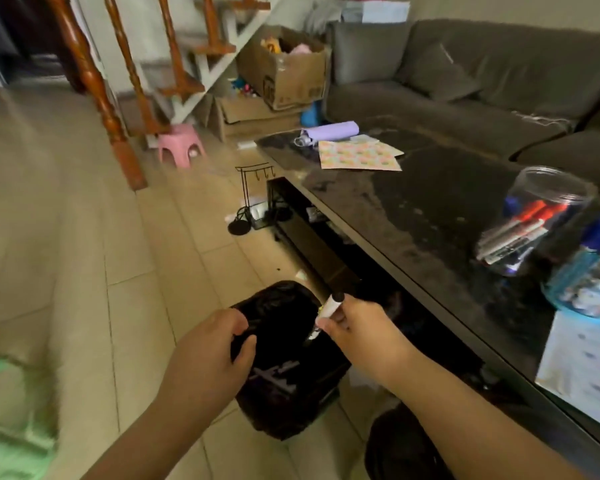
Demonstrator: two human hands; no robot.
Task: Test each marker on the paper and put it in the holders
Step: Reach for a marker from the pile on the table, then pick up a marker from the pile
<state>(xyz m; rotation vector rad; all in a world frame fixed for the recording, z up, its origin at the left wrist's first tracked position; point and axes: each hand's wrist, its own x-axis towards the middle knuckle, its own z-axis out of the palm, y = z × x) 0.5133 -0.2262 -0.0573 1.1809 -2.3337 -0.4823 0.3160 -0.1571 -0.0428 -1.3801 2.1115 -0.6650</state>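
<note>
My right hand (357, 327) pinches a white marker with a black cap (329, 308) over a bin lined with a black bag (284, 362) on the floor. My left hand (212, 355) grips the left rim of that bag. On the dark table at the right stands a clear jar (534, 220) holding several markers with red, blue and black caps. Beside it a blue holder (589, 275) carries more markers. A white paper with coloured test marks (582, 365) lies at the table's near right.
The dark glass-topped coffee table (413, 209) runs along the right, a grey sofa (465, 84) behind it. A patterned sheet (357, 155) and a purple roll (329, 131) lie at its far end. A black wire stand (253, 199), pink stool (181, 145) and cardboard boxes (284, 71) are on the tiled floor.
</note>
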